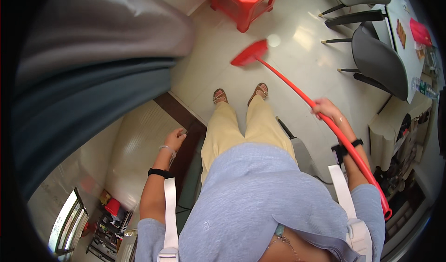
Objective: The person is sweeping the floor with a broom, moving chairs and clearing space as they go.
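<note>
Your right fingers [318, 108] grip a red broom [251, 53] over glossy floor [297, 58]; your left fingers [180, 133] curl half-open, empty; lettering [207, 225] marks your shirt [246, 183].

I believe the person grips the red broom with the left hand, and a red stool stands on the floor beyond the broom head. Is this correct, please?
Not quite: the right hand, not the left hand, grips the red broom, as the head view shows. A red stool does stand beyond the broom head.
</note>
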A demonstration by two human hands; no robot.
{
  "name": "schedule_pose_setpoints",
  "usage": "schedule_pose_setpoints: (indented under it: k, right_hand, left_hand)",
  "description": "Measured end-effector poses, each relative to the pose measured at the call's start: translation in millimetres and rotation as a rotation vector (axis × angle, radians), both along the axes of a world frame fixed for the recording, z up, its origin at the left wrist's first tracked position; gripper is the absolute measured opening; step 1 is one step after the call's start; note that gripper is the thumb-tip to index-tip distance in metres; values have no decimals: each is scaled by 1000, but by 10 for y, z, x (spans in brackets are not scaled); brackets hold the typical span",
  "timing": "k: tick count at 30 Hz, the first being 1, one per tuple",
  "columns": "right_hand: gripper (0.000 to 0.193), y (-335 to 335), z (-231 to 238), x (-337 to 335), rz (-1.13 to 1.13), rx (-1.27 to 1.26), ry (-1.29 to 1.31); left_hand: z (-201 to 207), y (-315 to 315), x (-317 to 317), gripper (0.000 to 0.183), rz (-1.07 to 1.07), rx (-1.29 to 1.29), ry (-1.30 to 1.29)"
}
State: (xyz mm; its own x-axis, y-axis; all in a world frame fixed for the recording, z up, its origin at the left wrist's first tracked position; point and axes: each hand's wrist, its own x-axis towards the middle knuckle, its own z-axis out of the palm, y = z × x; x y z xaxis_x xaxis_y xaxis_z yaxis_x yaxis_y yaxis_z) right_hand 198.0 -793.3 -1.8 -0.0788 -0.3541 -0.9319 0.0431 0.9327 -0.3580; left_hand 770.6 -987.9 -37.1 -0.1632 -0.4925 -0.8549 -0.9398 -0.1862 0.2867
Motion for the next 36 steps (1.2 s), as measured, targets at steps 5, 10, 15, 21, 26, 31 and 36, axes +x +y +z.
schedule_pose_setpoints:
  k: [5,10,15,21,26,31,36]
  right_hand:
    - [9,1626,301,-768,-110,233,177]
    - [13,2026,708,-1186,-53,222,229]
    - [23,1404,976,-1444,-101,45,172]
    - [27,-124,383,-1896,-67,-186,118]
    - [13,-751,-52,-2179,-101,-109,100]
    - [11,-46,196,-2280,-242,106,-3]
    - [11,312,434,-2269,-417,355,14]
  left_hand:
    - [-188,59,-943,41,5,-24,88]
    - [-135,172,-1854,43,-36,-1,258]
    - [-166,6,-2389,41,-101,33,308]
    - [-211,-466,-2767,32,-144,127,68]
    - [-477,-945,-3177,29,-101,156,20]
    - [-1110,-1611,-3713,28,164,171,143]
    - [-1703,-2370,-4689,57,572,139,318]
